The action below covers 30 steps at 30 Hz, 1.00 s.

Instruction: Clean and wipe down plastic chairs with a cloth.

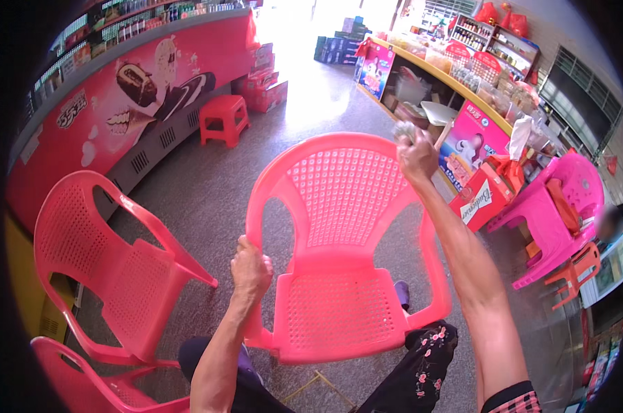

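A pinkish-red plastic armchair [333,258] stands before me between my legs, its perforated seat towards me and its lattice backrest at the far side. My left hand [252,268] is closed around the chair's left armrest. At the upper right of the backrest, my right hand [419,157] grips a crumpled greyish scrubbing pad [404,130]; whether it is steel wool or cloth is hard to tell. The pad is beside the backrest's rim, and I cannot tell whether they touch. The right armrest looks slightly blurred.
Two similar chairs, one whole [135,279] and one partly cut off [79,374], stand at left. Beyond are a chest freezer [228,46], a red stool [223,116] and cartons [265,95]. A goods counter [461,93], a Budweiser box [479,201] and a magenta chair [554,227] line the right.
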Each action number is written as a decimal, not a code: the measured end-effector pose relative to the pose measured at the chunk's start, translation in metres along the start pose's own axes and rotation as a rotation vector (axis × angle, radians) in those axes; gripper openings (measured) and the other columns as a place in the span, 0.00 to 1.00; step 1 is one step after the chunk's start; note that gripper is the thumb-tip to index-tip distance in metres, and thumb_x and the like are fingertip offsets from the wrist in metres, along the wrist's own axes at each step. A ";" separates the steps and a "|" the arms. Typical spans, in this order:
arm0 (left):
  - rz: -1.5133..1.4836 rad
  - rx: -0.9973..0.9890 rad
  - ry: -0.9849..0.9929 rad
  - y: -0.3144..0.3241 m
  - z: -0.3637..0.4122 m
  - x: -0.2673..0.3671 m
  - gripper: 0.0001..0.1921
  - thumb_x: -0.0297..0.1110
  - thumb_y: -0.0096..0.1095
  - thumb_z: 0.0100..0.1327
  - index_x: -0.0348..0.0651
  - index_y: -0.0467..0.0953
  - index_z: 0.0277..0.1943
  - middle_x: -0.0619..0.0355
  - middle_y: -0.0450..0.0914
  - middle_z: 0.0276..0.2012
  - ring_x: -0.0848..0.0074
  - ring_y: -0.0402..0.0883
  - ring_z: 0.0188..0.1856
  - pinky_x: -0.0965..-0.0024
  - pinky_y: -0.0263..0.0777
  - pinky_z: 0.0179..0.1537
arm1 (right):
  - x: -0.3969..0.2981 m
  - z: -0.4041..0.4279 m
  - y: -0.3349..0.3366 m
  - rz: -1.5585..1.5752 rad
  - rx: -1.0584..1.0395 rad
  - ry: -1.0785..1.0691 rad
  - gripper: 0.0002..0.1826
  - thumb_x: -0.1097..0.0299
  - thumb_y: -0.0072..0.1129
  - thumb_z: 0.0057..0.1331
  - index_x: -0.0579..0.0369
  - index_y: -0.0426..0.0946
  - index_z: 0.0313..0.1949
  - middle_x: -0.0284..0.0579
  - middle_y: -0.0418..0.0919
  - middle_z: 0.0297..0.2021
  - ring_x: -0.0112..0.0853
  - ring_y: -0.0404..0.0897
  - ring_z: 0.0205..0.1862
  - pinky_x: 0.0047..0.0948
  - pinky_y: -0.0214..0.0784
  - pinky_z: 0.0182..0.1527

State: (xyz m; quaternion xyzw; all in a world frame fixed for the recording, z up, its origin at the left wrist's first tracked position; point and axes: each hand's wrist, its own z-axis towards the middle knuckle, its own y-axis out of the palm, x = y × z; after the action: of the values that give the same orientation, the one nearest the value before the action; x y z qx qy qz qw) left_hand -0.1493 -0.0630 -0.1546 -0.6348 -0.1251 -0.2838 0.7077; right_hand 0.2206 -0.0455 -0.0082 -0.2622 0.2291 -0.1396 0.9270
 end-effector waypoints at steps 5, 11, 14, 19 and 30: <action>-0.003 0.020 -0.006 -0.004 -0.001 -0.008 0.22 0.29 0.58 0.56 0.31 0.59 0.51 0.32 0.76 0.41 0.40 0.79 0.42 0.46 0.73 0.45 | -0.135 -0.025 0.014 0.144 -0.203 -0.393 0.16 0.57 0.57 0.59 0.49 0.80 0.44 0.47 0.79 0.45 0.48 0.79 0.44 0.48 0.73 0.45; -0.055 0.037 0.032 0.004 -0.002 -0.010 0.25 0.30 0.60 0.55 0.31 0.59 0.53 0.33 0.77 0.39 0.41 0.80 0.39 0.46 0.73 0.41 | -0.241 -0.135 0.017 0.129 -0.485 -0.929 0.11 0.56 0.62 0.53 0.41 0.82 0.34 0.43 0.79 0.37 0.43 0.77 0.39 0.45 0.73 0.39; -0.111 0.040 0.084 0.012 0.000 -0.016 0.28 0.31 0.61 0.56 0.30 0.58 0.57 0.35 0.77 0.38 0.42 0.80 0.39 0.48 0.73 0.39 | -0.224 -0.146 0.022 0.380 -0.457 -1.135 0.14 0.56 0.66 0.49 0.43 0.81 0.35 0.41 0.77 0.43 0.41 0.75 0.44 0.42 0.74 0.42; -0.073 0.026 0.061 0.009 0.001 -0.026 0.26 0.31 0.64 0.54 0.33 0.59 0.51 0.36 0.77 0.40 0.43 0.80 0.41 0.48 0.74 0.41 | -0.192 -0.113 0.017 0.603 -0.264 -1.015 0.14 0.61 0.68 0.48 0.44 0.79 0.36 0.39 0.75 0.46 0.40 0.75 0.46 0.41 0.73 0.45; -0.072 -0.001 -0.004 0.013 0.014 -0.037 0.28 0.34 0.59 0.61 0.29 0.59 0.59 0.36 0.79 0.38 0.45 0.81 0.39 0.52 0.73 0.41 | 0.017 -0.014 -0.048 0.015 -0.359 0.077 0.28 0.46 0.50 0.64 0.54 0.70 0.55 0.60 0.70 0.54 0.52 0.74 0.53 0.52 0.67 0.55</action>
State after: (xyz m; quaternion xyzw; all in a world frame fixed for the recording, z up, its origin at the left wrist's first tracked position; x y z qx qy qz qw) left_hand -0.1695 -0.0401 -0.1830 -0.6308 -0.1491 -0.3080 0.6964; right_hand 0.2215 -0.0971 0.0012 -0.4161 0.2877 -0.0994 0.8568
